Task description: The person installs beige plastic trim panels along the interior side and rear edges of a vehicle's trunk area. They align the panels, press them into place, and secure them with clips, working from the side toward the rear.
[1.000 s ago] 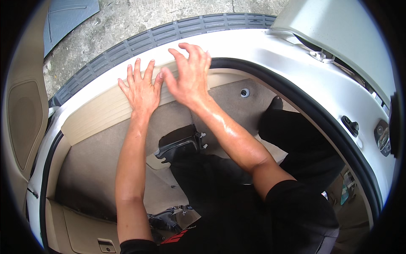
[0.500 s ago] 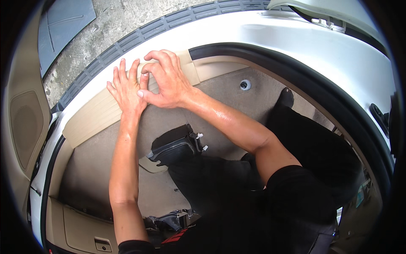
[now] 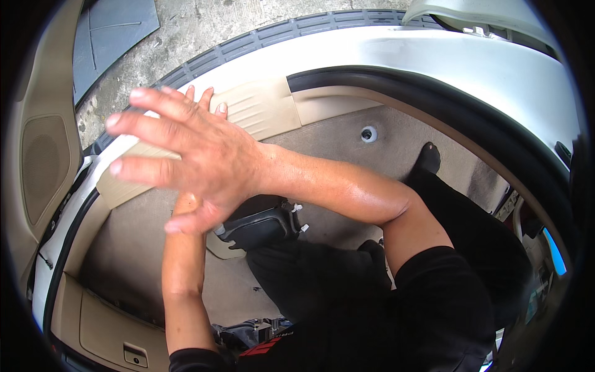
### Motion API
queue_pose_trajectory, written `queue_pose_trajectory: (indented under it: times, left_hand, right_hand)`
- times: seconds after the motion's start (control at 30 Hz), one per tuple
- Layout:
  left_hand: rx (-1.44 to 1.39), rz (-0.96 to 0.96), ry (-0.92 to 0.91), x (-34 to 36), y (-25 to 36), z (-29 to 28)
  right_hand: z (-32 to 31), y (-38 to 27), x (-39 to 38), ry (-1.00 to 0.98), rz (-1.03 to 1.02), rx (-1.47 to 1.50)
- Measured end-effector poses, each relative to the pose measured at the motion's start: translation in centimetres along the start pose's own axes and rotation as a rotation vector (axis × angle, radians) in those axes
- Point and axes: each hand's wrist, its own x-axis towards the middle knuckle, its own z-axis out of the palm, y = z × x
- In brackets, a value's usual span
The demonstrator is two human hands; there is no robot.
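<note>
A beige ribbed door sill trim panel [image 3: 263, 108] lies along the inner edge of the white car doorway. My left hand [image 3: 206, 99] rests on this panel with its fingers stretched out; its palm is hidden behind my other hand. Raised above it, my right hand [image 3: 207, 152] is open with the fingers spread, holding nothing, and looks slightly blurred.
A beige door [image 3: 43, 167] stands at the left. Black rubber seal [image 3: 384, 80] curves around the opening. On the carpet are a round white-rimmed fitting [image 3: 369, 134] and a dark plastic part [image 3: 266, 226] with white connectors. My foot [image 3: 427, 158] is at right.
My right hand has lifted off the back of my left hand and moved left and closer to the camera, its fingers spreading. The left hand stays on the sill trim panel.
</note>
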Motion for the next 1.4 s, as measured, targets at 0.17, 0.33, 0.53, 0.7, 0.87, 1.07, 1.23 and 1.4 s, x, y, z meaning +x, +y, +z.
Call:
queue_pose_trajectory:
  times: [0.17,0.33,0.53,0.7,0.87,1.07,1.23,1.4]
  left_hand:
    - [0.08,-0.044,-0.054,0.2,-1.2,0.6]
    - [-0.333,-0.085,0.081,-0.3,-1.2,1.7]
    - [0.048,-0.037,0.042,-0.4,-1.0,1.8]
    - [0.0,-0.072,0.048,-0.2,-1.1,1.1]
    - [0.012,-0.392,0.045,-2.0,-9.5,0.0]
    - [0.103,-0.343,-0.114,-5.9,-19.9,-5.7]
    - [0.076,-0.321,-0.036,-7.9,-20.5,-4.0]
    - [0.03,-0.256,0.092,-6.4,-19.8,-3.5]
  right_hand:
    - [-2.3,1.0,-1.3,-0.016,-0.069,-0.045]
    - [-1.2,-11.3,0.7,-0.177,-0.183,0.164]
    - [-3.1,-0.6,-2.1,-0.31,-0.026,-0.31]
    - [-1.8,-1.0,-2.1,-0.521,0.089,-0.582]
    - [-1.3,-2.4,-1.1,-0.589,0.052,-0.721]
    - [-0.6,-3.6,0.5,-0.693,0.151,-0.739]
    - [4.7,-10.4,10.7,-0.427,-0.173,-0.631]
    - [9.8,-6.9,6.0,-0.49,-0.166,-0.606]
